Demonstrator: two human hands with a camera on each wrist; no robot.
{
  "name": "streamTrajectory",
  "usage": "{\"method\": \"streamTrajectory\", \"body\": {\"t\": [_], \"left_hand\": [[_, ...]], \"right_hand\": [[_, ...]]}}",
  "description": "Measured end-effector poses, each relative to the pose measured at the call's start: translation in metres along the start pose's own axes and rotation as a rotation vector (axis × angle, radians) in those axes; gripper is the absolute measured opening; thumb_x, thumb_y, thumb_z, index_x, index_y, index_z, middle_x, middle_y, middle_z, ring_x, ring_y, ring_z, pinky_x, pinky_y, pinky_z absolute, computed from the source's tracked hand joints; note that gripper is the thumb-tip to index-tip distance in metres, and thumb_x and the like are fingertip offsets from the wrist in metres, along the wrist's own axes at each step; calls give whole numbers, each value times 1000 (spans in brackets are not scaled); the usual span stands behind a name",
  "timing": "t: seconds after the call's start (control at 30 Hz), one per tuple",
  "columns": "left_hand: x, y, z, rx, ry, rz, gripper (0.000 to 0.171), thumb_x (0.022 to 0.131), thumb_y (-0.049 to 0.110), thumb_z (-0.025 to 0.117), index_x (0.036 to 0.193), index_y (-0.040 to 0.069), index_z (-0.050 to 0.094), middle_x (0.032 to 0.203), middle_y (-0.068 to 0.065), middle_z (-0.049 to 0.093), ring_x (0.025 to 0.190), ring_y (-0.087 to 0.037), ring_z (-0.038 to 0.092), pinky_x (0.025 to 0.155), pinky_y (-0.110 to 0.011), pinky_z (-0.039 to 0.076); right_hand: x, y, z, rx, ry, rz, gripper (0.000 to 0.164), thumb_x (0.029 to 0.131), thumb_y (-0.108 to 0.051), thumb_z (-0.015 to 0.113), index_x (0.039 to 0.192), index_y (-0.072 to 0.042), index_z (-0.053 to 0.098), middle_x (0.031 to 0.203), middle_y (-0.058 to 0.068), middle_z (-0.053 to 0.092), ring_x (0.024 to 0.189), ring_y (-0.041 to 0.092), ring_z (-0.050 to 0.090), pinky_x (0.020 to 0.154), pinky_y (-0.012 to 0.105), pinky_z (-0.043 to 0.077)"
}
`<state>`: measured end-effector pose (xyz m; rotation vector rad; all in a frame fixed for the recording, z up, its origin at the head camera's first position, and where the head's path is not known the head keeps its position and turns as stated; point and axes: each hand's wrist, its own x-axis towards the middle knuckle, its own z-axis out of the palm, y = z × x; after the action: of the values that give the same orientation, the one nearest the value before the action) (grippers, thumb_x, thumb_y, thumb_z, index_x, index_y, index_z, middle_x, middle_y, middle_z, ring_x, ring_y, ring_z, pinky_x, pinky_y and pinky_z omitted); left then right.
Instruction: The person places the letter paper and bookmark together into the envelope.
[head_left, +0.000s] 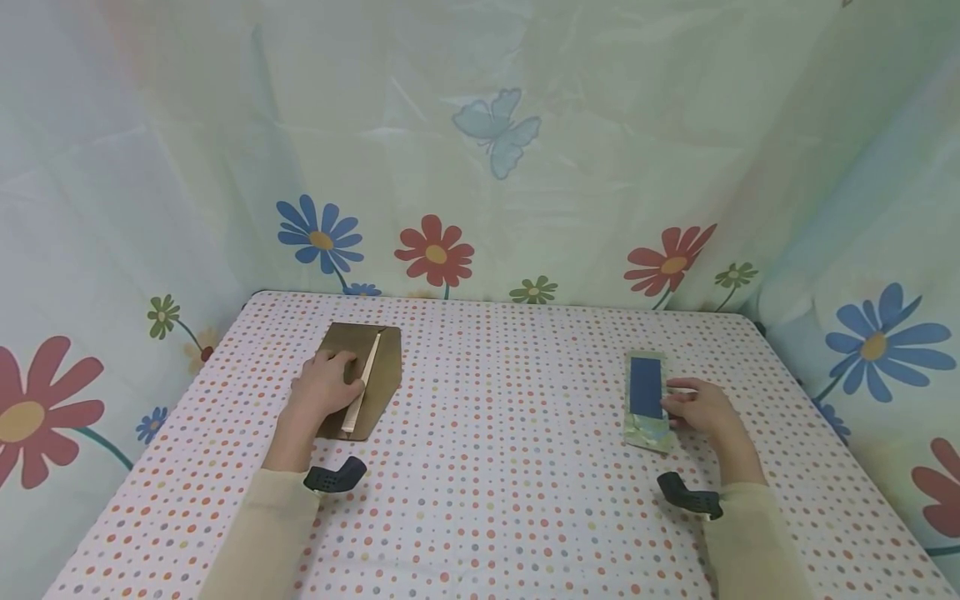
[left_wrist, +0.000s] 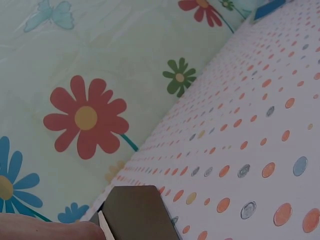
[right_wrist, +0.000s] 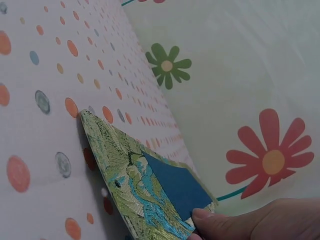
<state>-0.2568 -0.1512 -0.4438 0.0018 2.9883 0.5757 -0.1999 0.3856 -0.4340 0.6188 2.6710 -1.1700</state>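
My left hand [head_left: 324, 386] rests on a flat brown folding case [head_left: 384, 371], at the left of the table. A pale strip [head_left: 362, 385] runs along the middle of the case, and the thumb lies against it; the same case [left_wrist: 135, 212] shows low in the left wrist view. On the right, my right hand [head_left: 701, 406] pinches the side edge of a green patterned, card-like piece [head_left: 648, 429] with a dark blue panel [head_left: 646, 387]. Up close, the green piece [right_wrist: 122, 170] tilts up from the cloth, thumb on its blue panel, with the other fingers mostly hidden.
A white cloth [head_left: 495, 467] with coloured dots covers the table. Behind it hangs a pale curtain [head_left: 570, 167] printed with flowers and a butterfly, continuing along both sides. Each wrist wears a black camera mount [head_left: 335, 475].
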Motion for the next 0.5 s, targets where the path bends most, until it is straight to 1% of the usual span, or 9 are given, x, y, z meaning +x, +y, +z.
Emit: {"method": "streamTrajectory", "body": {"t": [0.17, 0.3, 0.5], "left_hand": [[0, 0, 0, 2, -1, 0, 57, 88, 29, 56, 139, 7, 44, 145, -27, 34, 131, -51, 32, 96, -73, 31], [0, 0, -1, 14, -6, 4, 57, 88, 29, 55, 140, 7, 44, 145, -28, 34, 131, -51, 32, 96, -73, 31], [1, 0, -1, 19, -5, 7, 57, 89, 30, 55, 140, 7, 44, 145, -27, 34, 131, -51, 32, 95, -74, 31]], "right_hand": [[-2, -3, 2, 9, -22, -27, 53, 92, -7, 56, 139, 9, 36, 118, 31, 54, 65, 6, 61, 57, 23, 52], [-1, -5, 6, 25, -12, -27, 53, 92, -7, 56, 139, 7, 37, 114, 27, 55, 67, 6, 59, 57, 22, 52], [2, -5, 10, 32, 2, -9, 53, 92, -8, 56, 139, 6, 38, 109, 21, 57, 67, 7, 59, 53, 20, 50]]}}
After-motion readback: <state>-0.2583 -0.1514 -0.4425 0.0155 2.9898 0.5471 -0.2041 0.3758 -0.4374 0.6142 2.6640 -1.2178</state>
